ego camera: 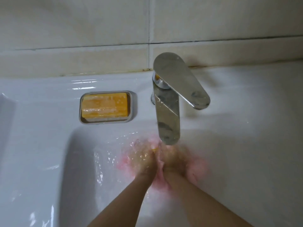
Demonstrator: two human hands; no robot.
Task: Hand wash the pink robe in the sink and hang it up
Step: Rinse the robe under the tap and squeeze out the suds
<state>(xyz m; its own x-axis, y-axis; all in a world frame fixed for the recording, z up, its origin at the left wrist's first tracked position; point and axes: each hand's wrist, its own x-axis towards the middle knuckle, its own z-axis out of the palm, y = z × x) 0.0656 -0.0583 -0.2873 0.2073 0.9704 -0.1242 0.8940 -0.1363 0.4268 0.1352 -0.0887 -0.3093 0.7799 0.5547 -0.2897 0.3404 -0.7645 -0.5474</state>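
Head view, looking down into the sink. Both hands are in the basin, right under the tap spout. The left hand and the right hand are pressed close together on the robe, which lies bunched at the bottom of the basin, pink showing on either side of them and between the wrists. Everything down there is smeared with motion blur, so I cannot tell whether either hand is gripping the cloth or pressing flat on it.

Now the risks, as I judge them. The knuckles sit just below the metal spout, and a hard upward scrub could bang them on it. Wet streaks and droplets glisten on the basin wall to the left of the hands, so vigorous rubbing could throw water over the rim. A bunched robe could also cover the drain, which is hidden here, and if the tap runs the basin may fill. The soap looks wet in its dish on the ledge, beside the tap. A soapy hand reaching for it could send it sliding into the basin.

Writing? None that reads. There's no brand on the tap and no stamp I can make out on the soap or the dish.
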